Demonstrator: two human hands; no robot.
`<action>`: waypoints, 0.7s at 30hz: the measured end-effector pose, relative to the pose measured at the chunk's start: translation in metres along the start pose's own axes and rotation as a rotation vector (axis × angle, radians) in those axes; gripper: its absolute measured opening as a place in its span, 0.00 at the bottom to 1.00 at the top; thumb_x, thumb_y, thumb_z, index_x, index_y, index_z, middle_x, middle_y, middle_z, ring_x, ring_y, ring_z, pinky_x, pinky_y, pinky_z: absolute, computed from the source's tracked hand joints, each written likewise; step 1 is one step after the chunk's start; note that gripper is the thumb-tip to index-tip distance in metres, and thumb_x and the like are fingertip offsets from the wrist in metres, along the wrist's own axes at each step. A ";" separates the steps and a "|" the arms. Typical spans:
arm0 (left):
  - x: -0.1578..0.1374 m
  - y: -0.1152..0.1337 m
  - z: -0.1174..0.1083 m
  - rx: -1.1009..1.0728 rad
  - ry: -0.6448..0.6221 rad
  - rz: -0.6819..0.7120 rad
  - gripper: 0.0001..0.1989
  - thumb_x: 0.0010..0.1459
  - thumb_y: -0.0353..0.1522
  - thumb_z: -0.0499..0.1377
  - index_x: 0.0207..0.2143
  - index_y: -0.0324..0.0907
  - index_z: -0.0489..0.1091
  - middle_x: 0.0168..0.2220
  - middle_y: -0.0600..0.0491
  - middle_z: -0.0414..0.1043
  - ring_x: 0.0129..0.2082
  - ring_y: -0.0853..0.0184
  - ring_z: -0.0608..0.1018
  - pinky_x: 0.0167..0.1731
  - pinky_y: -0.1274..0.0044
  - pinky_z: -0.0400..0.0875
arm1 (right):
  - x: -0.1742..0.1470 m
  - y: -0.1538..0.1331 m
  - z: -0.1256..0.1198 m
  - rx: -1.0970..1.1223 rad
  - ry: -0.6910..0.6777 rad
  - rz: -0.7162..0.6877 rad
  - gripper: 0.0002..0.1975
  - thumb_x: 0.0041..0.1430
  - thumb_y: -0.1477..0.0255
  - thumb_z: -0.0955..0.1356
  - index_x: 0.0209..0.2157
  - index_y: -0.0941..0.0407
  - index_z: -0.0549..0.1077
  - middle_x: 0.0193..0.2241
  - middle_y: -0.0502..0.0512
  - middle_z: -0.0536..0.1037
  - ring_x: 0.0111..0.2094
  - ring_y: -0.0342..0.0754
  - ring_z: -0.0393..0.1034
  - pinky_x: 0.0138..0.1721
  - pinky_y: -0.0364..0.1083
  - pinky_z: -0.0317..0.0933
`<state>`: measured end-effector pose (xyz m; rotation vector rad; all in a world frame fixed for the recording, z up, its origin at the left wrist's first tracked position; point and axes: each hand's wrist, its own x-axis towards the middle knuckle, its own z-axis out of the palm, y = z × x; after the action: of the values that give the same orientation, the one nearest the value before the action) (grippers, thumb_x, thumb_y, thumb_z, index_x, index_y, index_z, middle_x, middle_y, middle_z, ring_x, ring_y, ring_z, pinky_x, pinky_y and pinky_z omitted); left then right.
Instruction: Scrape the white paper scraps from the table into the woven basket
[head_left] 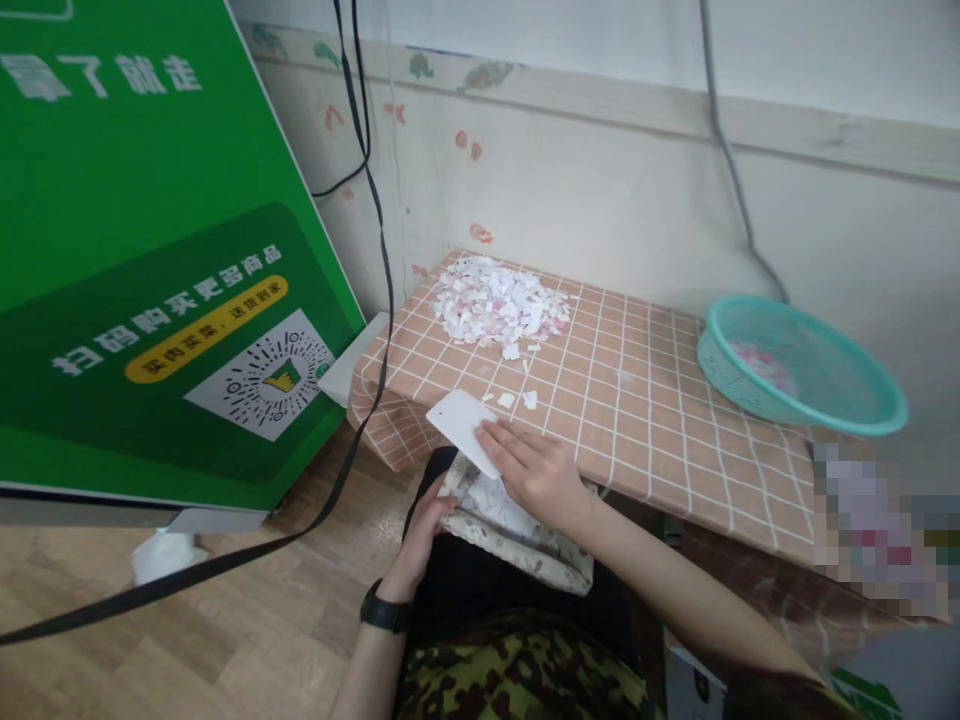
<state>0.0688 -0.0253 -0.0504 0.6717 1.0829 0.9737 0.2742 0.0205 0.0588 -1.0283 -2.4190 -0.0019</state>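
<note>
White card (456, 415) is pinched in closed right hand (540, 477); patterned box (517, 550) is gripped by left hand (427, 522); paper scraps (495, 300) are piled beyond both.

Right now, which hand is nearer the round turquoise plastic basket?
Right. The right hand, holding a flat white card, is left of the basket in the view; the left hand, gripping the cream patterned container, is farther left.

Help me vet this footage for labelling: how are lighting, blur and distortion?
Head view: soft, even light, no harsh glare on the flat white rectangular card; head view: mosaic blocks hide detail at lower right, beside the brown gridded tablecloth; head view: lens stretch seems to elongate the turquoise plastic basket.
</note>
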 end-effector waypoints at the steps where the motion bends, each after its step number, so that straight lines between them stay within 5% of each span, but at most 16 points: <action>1: 0.000 0.000 0.000 0.000 0.000 0.003 0.28 0.54 0.36 0.60 0.58 0.44 0.71 0.42 0.51 0.81 0.40 0.55 0.79 0.39 0.69 0.71 | -0.002 0.001 0.002 -0.032 0.000 0.017 0.28 0.65 0.79 0.62 0.65 0.51 0.65 0.58 0.57 0.72 0.58 0.57 0.70 0.57 0.57 0.70; 8: 0.001 0.001 -0.002 0.007 0.000 0.005 0.25 0.54 0.36 0.60 0.55 0.43 0.73 0.38 0.52 0.81 0.37 0.59 0.79 0.35 0.73 0.71 | -0.032 0.009 -0.012 -0.183 0.063 0.122 0.32 0.63 0.82 0.62 0.67 0.49 0.62 0.59 0.56 0.72 0.57 0.59 0.70 0.54 0.58 0.72; 16: 0.002 -0.003 -0.007 0.016 0.017 0.004 0.22 0.54 0.37 0.62 0.50 0.41 0.76 0.34 0.53 0.79 0.32 0.62 0.76 0.28 0.76 0.67 | -0.069 0.040 -0.039 -0.304 0.166 0.291 0.28 0.61 0.80 0.62 0.62 0.51 0.70 0.55 0.58 0.77 0.50 0.57 0.77 0.50 0.54 0.73; 19: 0.005 -0.007 -0.010 0.020 0.003 0.001 0.23 0.54 0.38 0.62 0.52 0.41 0.75 0.33 0.53 0.78 0.31 0.62 0.76 0.28 0.76 0.67 | -0.076 0.057 -0.049 -0.296 0.238 0.463 0.20 0.64 0.73 0.62 0.54 0.52 0.76 0.46 0.59 0.82 0.42 0.56 0.80 0.41 0.51 0.73; 21: 0.006 -0.008 -0.010 0.021 -0.001 -0.009 0.25 0.54 0.39 0.62 0.54 0.41 0.74 0.34 0.53 0.79 0.31 0.61 0.76 0.28 0.75 0.68 | -0.077 0.069 -0.056 -0.284 0.286 0.659 0.17 0.66 0.65 0.63 0.43 0.55 0.81 0.32 0.59 0.83 0.30 0.54 0.79 0.29 0.48 0.68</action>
<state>0.0626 -0.0232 -0.0636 0.6837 1.0958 0.9560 0.3912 0.0069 0.0599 -1.7768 -1.7662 -0.2518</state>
